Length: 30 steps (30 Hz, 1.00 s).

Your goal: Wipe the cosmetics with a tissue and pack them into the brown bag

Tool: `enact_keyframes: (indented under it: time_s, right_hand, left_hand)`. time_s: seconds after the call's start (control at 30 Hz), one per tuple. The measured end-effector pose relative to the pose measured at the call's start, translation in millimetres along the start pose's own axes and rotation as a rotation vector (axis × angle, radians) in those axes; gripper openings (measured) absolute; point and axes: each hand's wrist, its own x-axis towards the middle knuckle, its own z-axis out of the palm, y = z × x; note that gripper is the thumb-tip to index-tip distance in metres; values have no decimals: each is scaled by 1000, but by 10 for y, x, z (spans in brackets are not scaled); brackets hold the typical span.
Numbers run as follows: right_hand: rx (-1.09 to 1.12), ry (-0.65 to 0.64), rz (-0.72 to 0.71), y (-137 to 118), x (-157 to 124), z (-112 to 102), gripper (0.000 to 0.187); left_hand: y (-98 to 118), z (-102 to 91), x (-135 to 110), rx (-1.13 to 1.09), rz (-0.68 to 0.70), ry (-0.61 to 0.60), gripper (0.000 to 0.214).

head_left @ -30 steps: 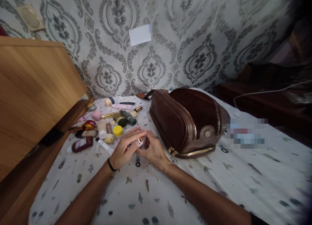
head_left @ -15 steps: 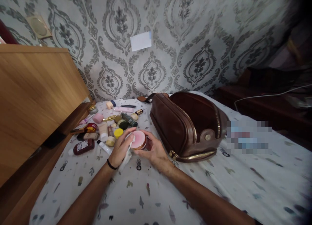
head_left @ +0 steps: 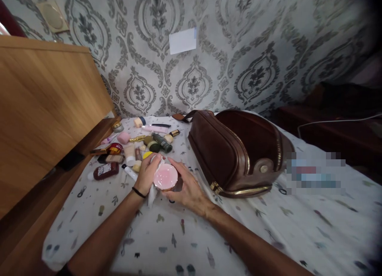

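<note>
Two grips, your left grip [head_left: 147,175] and right grip [head_left: 188,187], hold one pink case [head_left: 166,176] before you, above the sheet [head_left: 161,240]. The left pinches a white cloth [head_left: 151,198] against the case's left side; the right clasps the opposite rim between thumb and fingers. Holding the edges likely steadies the case and leaves its pink face uncovered. Cosmetics [head_left: 162,143] lie clustered on your left and the bag [head_left: 213,150], unzipped, stands on your right, presumably for easy reach.
</note>
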Motion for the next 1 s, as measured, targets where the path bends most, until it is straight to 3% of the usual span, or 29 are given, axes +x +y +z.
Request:
enact_keyframes:
  time_s: [0.17,0.33,0.57,0.77,0.93,1.0]
  right_hand:
    - [-9,20,-44,-12,5,26,72]
    - [82,82,75,-64,10,-22,66]
    - [642,77,351,-128,46,-39,48]
    - [939,95,484,-65,54,-32,38]
    - [971,20,484,-10,62,-57,34]
    - [994,2,495,-16,61,-56,33]
  left_hand:
    - [62,-2,-18,-21,-49,14,51]
    - [141,13,-86,86,-11,29,58]
    - [186,63,-163,97,-65,8,57]
    - [208,66,-167,166,219,61,36]
    - [221,64,-206,226,352,130,24]
    - [224,65,-234,300,436,105,19]
